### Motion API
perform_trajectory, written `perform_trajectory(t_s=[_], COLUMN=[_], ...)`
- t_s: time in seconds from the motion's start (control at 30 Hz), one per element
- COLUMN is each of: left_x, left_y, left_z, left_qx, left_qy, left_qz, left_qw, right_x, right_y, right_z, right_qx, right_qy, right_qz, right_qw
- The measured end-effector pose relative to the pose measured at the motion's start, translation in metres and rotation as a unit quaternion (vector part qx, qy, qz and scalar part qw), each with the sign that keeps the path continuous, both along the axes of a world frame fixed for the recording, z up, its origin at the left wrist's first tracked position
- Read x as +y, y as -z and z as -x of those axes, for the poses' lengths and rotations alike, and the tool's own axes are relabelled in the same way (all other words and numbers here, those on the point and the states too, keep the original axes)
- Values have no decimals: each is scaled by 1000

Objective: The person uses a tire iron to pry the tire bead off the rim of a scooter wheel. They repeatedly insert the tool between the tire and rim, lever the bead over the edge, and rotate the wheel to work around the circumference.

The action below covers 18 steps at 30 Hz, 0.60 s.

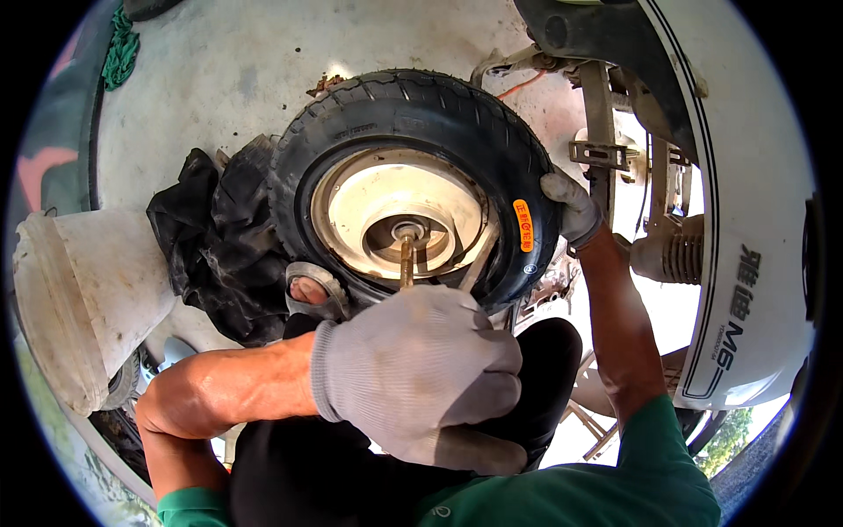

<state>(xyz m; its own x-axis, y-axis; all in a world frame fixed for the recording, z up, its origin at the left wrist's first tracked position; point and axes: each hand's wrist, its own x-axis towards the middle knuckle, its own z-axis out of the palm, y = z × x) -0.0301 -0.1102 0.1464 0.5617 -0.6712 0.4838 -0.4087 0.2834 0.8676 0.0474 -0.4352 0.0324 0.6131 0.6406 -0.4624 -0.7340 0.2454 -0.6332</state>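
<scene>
A black tire [413,110] with an orange sticker stands tilted in front of me, around a pale metal wheel hub [351,189]. From the hub's centre an axle [407,259] sticks out toward me. A flat metal tire lever [480,262] lies against the rim at the lower right, its near end running to my left hand [430,369]. That hand, in a grey glove, is closed in a fist around the lever; the grip itself is partly hidden. My right hand [572,209], also gloved, holds the tire's right outer edge, its fingers partly hidden.
Crumpled black cloth [233,237] lies left of the tire, beside a dirty white bucket [97,281]. My sandaled foot [314,292] is by the tire's lower left. To the right stands a white scooter body [755,220] with its frame parts [601,132] exposed. A green cloth [121,51] is at far left.
</scene>
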Motion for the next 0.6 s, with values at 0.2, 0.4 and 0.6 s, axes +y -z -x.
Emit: perform_trajectory(t_s=[0.2, 0.4, 0.6], left_x=[-36, -95, -120], left_y=[-20, -47, -51], left_z=[12, 23, 15], left_qx=[-17, -37, -26], left_qy=[-4, -66, -25], left_qz=[-50, -120, -137], left_qw=[999, 990, 990], right_x=[-1, -35, -19], right_y=[17, 56, 50], right_z=[7, 16, 16], right_qx=[-11, 33, 8], right_qy=[34, 66, 105], right_qz=[-40, -92, -115], right_qw=[999, 993, 988])
